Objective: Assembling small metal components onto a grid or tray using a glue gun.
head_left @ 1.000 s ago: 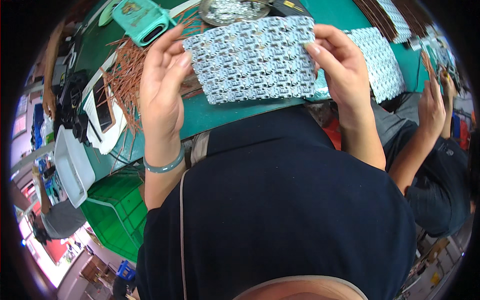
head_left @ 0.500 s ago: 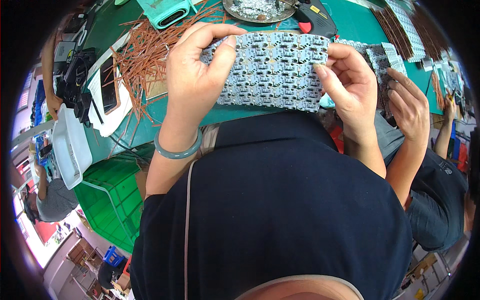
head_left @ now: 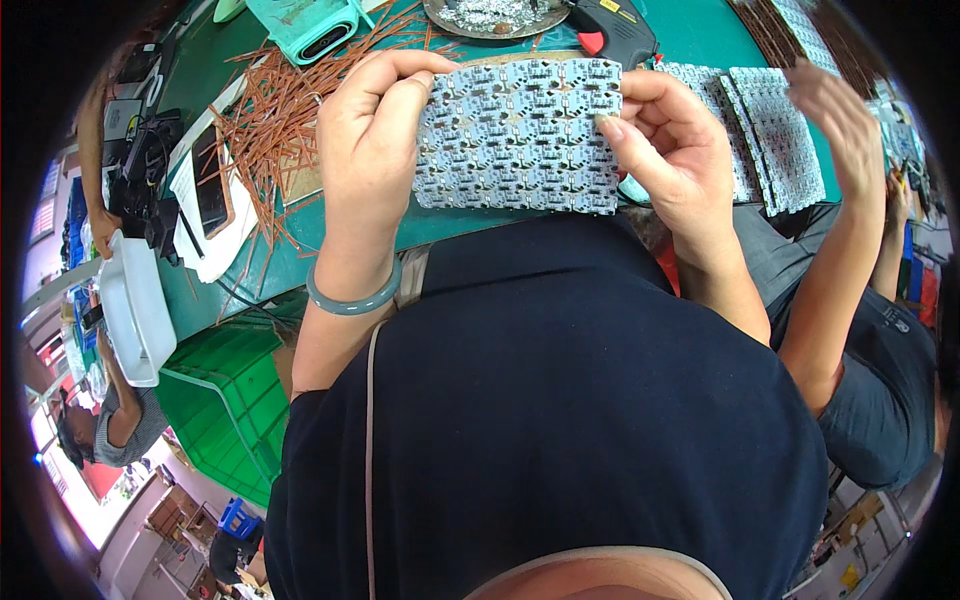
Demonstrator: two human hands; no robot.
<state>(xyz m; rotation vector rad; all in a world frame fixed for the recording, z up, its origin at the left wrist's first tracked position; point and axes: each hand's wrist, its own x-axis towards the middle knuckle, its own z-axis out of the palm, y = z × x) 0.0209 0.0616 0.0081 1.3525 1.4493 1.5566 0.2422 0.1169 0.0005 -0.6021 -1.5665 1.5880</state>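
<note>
I hold a pale grey panel of small round circuit boards (head_left: 515, 135) flat in front of my chest, above the edge of a green table (head_left: 300, 235). My left hand (head_left: 370, 140) grips the panel's left end, thumb on top. My right hand (head_left: 665, 150) grips its right end with the fingers curled behind. A grey-green bangle (head_left: 350, 298) circles my left wrist.
A heap of thin copper-coloured wires (head_left: 275, 110) lies left of the panel. Stacked similar panels (head_left: 770, 130) lie to the right, where a neighbour's hand (head_left: 840, 110) reaches. A glue gun (head_left: 615, 30), a metal dish (head_left: 495, 15), a teal device (head_left: 305, 22), a white tray (head_left: 135, 310) and a green crate (head_left: 225, 400) surround me.
The panel has come closer to my body and lower in view, still held by both hands. The neighbour's hand has lifted toward the stacked panels.
</note>
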